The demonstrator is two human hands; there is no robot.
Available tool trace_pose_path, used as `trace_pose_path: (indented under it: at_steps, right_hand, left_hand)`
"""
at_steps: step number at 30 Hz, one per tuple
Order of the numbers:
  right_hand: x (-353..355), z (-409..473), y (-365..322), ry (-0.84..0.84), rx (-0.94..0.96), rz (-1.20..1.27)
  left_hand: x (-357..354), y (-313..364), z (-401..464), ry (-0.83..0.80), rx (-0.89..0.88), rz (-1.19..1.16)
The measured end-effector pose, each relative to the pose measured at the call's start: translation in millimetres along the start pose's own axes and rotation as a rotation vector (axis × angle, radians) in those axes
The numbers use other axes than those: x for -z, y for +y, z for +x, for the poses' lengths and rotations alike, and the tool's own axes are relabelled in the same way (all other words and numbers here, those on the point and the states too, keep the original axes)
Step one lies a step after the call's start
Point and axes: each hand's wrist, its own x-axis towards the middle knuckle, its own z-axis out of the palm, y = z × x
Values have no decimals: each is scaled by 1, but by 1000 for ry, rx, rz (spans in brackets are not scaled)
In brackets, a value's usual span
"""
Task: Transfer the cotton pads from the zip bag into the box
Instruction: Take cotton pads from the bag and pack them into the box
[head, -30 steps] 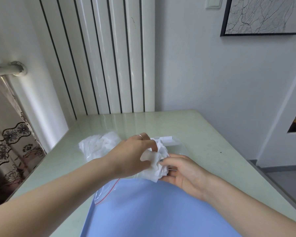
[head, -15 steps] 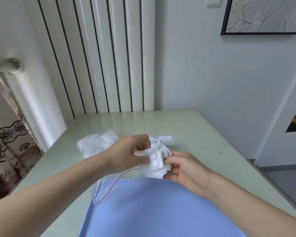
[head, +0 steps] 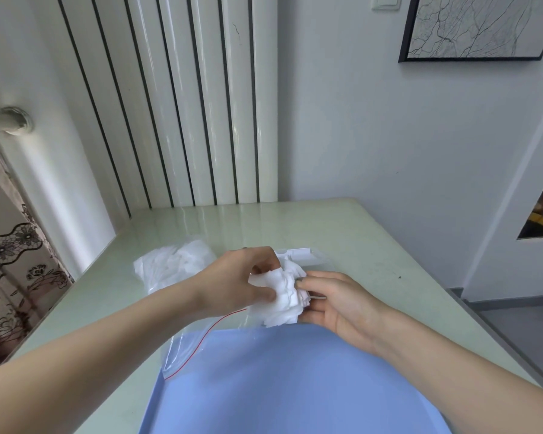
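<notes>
The left hand [head: 239, 283] grips a bunch of white cotton pads [head: 282, 296] with its fingers [head: 264, 264] curled over the top of the bunch and the thumb pressed against its near side. The right hand [head: 336, 305] lies palm up just to the right of the bunch; its fingers are partly curled, and their tips touch the right side of the pads. A thin dark item lies across the right fingers; what it is cannot be told. The bunch is held above the pale green worktop [head: 373, 245], over the mouth end of a clear zip bag [head: 185, 349]. The bag lies flat on the worktop, and its red seal line runs from below the left hand down toward its near left corner. That near corner overlaps the far left edge of a blue sheet [head: 295, 386] that fills the near centre of the view. A clear box [head: 308, 258] with a white part at its far edge stands on the worktop just behind the two hands; both hands and the pads hide most of it. A second heap of white pads in clear wrap [head: 173, 264] rests on the worktop to the left of the left hand, apart from the bunch. A white ribbed radiator [head: 185, 104] stands against the wall behind the worktop. A framed picture [head: 477, 26] hangs at upper right.
</notes>
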Motion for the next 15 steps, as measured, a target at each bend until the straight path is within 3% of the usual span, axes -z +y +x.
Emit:
trace_pose_path:
  at_steps: [15]
  right_hand:
    - [2,-5,-8,66,34,-3]
  left_hand:
    - [-2,6,1,18,-20,-128]
